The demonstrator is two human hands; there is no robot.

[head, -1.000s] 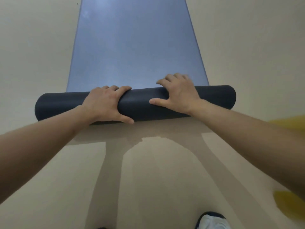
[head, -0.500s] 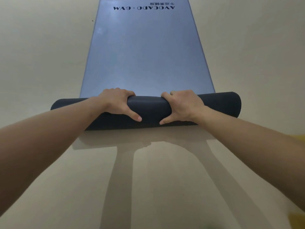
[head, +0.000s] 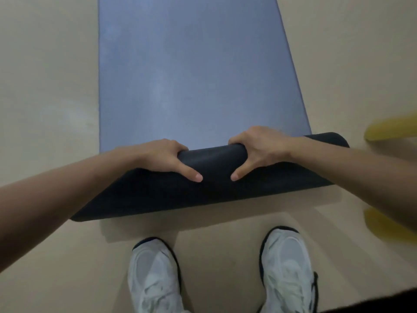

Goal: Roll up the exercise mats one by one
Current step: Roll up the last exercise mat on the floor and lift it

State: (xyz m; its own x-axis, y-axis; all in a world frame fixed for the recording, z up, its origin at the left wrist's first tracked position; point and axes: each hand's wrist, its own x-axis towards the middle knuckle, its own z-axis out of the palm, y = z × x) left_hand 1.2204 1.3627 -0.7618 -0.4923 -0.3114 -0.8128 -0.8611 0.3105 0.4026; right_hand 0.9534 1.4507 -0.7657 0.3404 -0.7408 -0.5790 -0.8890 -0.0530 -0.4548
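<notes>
- Mat point(head: 191, 71) on the floor point(head: 45, 86): rolled part point(head: 212, 166) under my hands, flat part running away beyond them.
- My left hand point(head: 162, 157) and right hand point(head: 261, 146) grip the rolled part near its middle, fingers curled over the far side, thumbs pressed on the near face; probably to keep it tight and even.
- Outside of rolled part near-black, flat face blue-grey, smooth.
- Its left end sits nearer me than its right: looks skewed.
</notes>
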